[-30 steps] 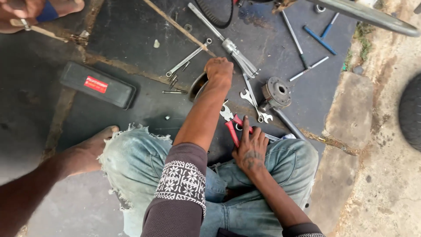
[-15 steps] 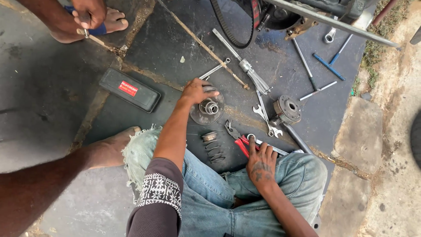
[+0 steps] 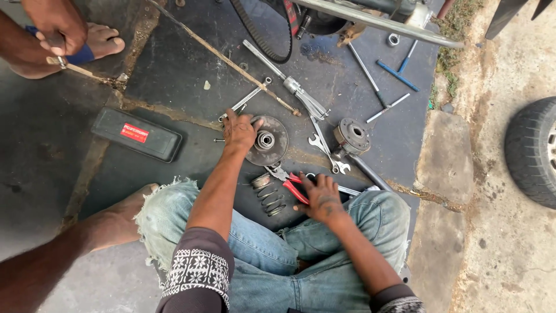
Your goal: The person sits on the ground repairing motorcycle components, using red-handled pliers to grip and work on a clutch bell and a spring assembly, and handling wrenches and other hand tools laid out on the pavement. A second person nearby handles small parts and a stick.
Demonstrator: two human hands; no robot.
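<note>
Two bare hands are busy over a dark rubber mat (image 3: 174, 75) spread on the ground, with parts scattered all over it. Biggest thing around is the car tyre (image 3: 536, 150) off at the right edge on the concrete, well apart from the work. Along the top runs a long metal bar (image 3: 376, 22), and a black drive belt (image 3: 263, 40) loops down from it onto the mat. Over to the left lies a flat black case (image 3: 139, 134) with a red label, near nothing else.

Person sits on the ground in ripped jeans. Their left hand (image 3: 240, 132) rests fingers spread on the left rim of a round metal pulley disc (image 3: 269, 142), which lies flat mid-mat just in front of the knees; the hand is open, pressing or touching rather than gripping. Their right hand (image 3: 321, 197) is down by the right knee, fingers curled over the red-handled pliers (image 3: 292, 184), but I can't tell if it's properly clamped on them. The two hands are well apart.

Just right of the disc sits a smaller round hub (image 3: 351, 136), with a spanner (image 3: 325, 152) between the two. A coil spring (image 3: 267, 196) lies beside the pliers. Top left, someone else's hand (image 3: 55, 23) holds a thin stick above a sandalled foot (image 3: 92, 43).
</note>
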